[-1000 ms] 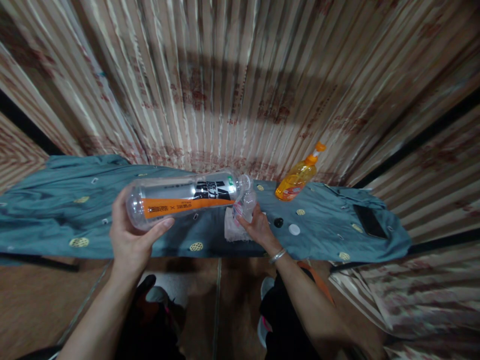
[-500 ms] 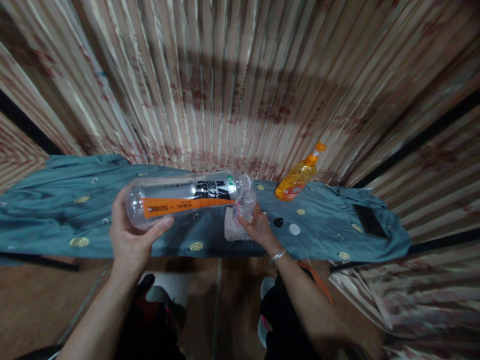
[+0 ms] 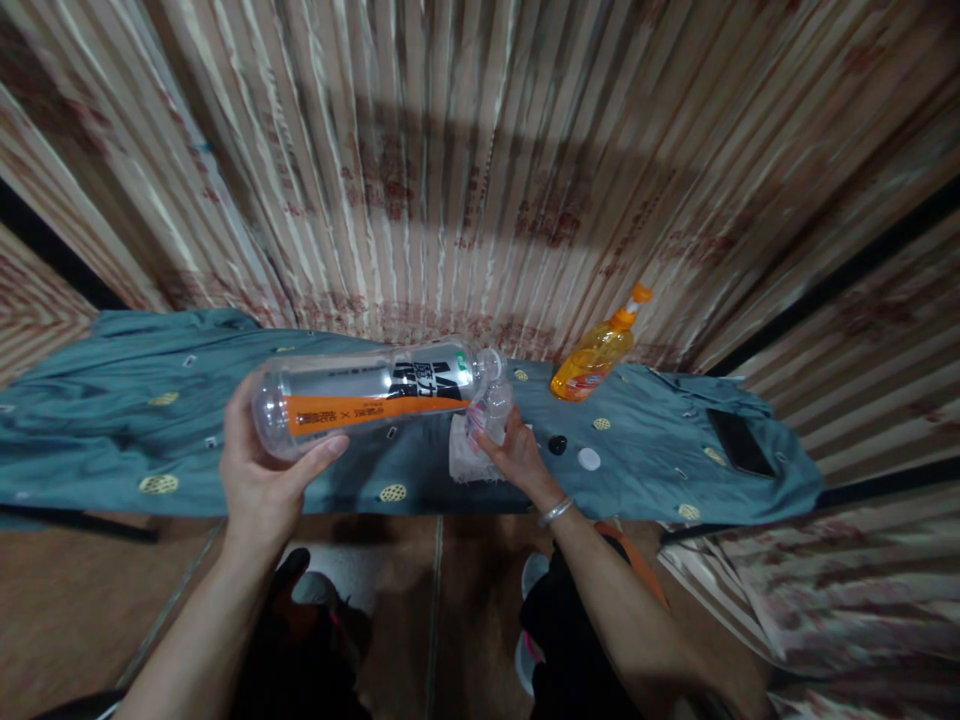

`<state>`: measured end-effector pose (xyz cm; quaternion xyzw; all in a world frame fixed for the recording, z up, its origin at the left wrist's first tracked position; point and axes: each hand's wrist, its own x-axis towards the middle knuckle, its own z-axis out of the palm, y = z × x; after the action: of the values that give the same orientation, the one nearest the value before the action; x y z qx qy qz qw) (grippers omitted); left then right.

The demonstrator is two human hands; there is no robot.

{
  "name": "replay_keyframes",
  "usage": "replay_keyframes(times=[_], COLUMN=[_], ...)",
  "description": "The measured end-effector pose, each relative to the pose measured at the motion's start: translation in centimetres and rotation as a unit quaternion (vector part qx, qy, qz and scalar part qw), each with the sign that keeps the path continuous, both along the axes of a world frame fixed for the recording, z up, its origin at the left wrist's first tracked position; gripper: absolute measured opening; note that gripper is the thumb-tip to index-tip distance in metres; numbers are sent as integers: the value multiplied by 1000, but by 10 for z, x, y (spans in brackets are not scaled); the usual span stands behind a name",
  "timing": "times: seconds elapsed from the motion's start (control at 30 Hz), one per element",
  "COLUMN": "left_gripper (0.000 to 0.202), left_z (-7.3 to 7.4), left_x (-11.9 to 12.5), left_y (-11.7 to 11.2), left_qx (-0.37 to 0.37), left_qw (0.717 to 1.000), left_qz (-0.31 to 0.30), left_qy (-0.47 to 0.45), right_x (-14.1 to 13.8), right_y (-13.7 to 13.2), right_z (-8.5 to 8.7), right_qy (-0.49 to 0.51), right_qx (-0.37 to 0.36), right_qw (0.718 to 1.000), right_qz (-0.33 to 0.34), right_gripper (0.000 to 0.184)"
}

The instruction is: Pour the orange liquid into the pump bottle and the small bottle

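My left hand [image 3: 266, 480] grips the base end of a large clear plastic bottle [image 3: 367, 392] with an orange and black label. That bottle lies nearly level in the air, its open mouth pointing right. Against its mouth is the top of a small clear bottle [image 3: 495, 400], partly hidden by fingers. My right hand [image 3: 517, 455] is wrapped round the small bottle, a silver bangle on the wrist. Under it lies a whitish cloth or tissue [image 3: 469, 458]. To the right of that hand, a black cap [image 3: 557, 444] and a white cap [image 3: 589, 458] rest on the table.
A pump bottle of orange liquid [image 3: 594, 362] stands at the back of the narrow table, which has a teal patterned cloth [image 3: 645, 450]. A dark phone [image 3: 739, 443] lies at the right end. Striped curtains [image 3: 420, 180] hang close behind, and dark metal bars [image 3: 832, 280] slant at the sides.
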<state>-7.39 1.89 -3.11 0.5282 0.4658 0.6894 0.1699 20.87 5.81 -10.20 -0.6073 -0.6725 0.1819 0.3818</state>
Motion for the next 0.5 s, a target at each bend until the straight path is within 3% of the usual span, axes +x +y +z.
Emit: replay_keyframes(times=[0.5], left_gripper=[93], left_z=[-3], left_x=[-1], left_y=[1], left_qx=[-4], left_qw=[1000], left_qz=[-3], left_qy=[-4], right_x=[-2], right_y=[1], right_z=[-2], right_qy=[0], right_qx=[-1], right_qw=[1000], right_qz=[-15], right_gripper=[54])
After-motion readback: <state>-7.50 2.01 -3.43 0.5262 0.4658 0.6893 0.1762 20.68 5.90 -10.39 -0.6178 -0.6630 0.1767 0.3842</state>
